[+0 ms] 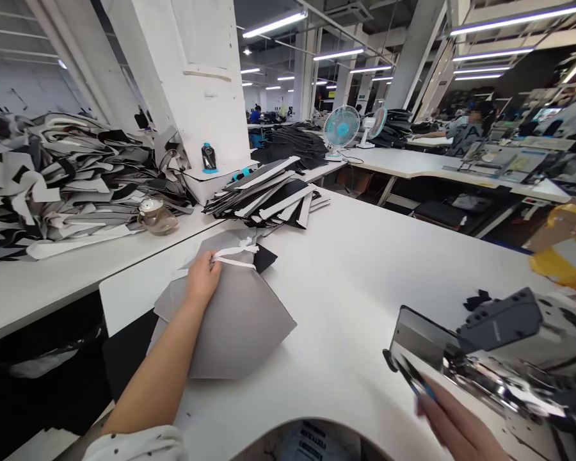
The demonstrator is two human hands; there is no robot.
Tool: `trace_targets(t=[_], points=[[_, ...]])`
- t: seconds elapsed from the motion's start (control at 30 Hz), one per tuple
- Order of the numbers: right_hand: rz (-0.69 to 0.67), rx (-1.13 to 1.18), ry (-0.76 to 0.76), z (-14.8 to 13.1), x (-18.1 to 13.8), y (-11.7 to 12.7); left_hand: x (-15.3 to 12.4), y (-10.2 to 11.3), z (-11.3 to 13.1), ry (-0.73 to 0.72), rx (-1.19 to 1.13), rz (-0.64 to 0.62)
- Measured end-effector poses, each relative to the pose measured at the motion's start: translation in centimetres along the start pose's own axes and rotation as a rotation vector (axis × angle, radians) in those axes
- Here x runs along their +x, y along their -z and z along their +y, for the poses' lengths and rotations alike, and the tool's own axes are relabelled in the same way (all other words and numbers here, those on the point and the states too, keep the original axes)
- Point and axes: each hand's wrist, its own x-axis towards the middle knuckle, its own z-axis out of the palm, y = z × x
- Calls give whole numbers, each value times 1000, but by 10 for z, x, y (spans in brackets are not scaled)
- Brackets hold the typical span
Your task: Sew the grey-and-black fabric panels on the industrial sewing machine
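Note:
My left hand (205, 276) is closed on a white fabric strip (235, 261) tied around a bundle of grey fabric panels (237, 320). The strip's knot lies just right of my fingers, and a black piece (265, 257) sticks out beyond it. My right hand (454, 416), smeared by motion at the lower right, grips small thread snips (415, 378) with dark blades and a bit of blue. Their tips point up and left, beside the sewing machine (504, 333) and its clear plate. The lower part of my right hand is cut off by the frame.
Behind the bundle lies a pile of black and white strips (273, 195). Further left are a heap of fabric scraps (67, 173), a glass jar (157, 218) and a dark bottle (209, 158). Two fans (342, 127) and a seated person (465, 131) are farther back. A yellow bag (566, 256) is at right.

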Motion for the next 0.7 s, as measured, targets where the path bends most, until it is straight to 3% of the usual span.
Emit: trace_targets(t=[0.07, 0.2, 0.3, 0.47, 0.7], points=[[-81, -139, 198, -64, 47, -22, -3, 0, -4, 4, -50, 36], [-103, -422, 561, -192, 138, -79, -4, 4, -12, -1, -121, 57], [-123, -484, 598, -247, 176, -122, -6, 4, -16, -29, -165, 88], [-201, -537, 554, -266, 195, -160, -7, 0, -18, -35, -211, 72], [-157, -486, 570, -246, 187, -149, -6, 1, -18, 60, -330, 127]])
